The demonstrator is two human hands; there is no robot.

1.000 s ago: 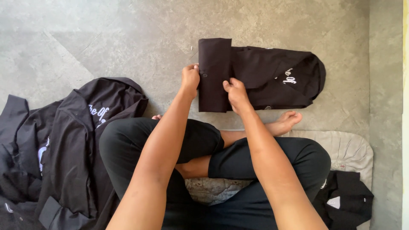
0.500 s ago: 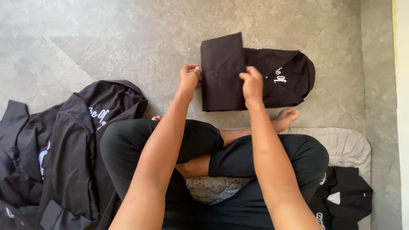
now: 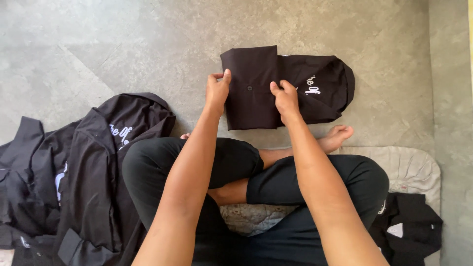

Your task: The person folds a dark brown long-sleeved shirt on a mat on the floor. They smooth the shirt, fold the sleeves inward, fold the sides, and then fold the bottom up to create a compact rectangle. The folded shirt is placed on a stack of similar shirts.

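A black garment [image 3: 295, 86] with white lettering lies half folded on the grey floor in front of my crossed legs. Its left part is folded into a flat rectangle with a small button showing. My left hand [image 3: 217, 91] grips the left edge of that fold, thumb on top. My right hand [image 3: 285, 97] presses down on the fold's right side, fingers bent on the cloth. The unfolded rounded part with the lettering sticks out to the right.
A heap of black garments [image 3: 74, 172] with white lettering lies on the floor at my left. A pale cushion [image 3: 409, 170] is under me, and another folded black garment [image 3: 411, 231] sits at its right. My bare foot [image 3: 337, 138] lies just below the folded piece.
The garment has been folded further from the left, so it is now shorter and more compact. My right hand slid to the right across the fold; my left hand stays at the left edge.
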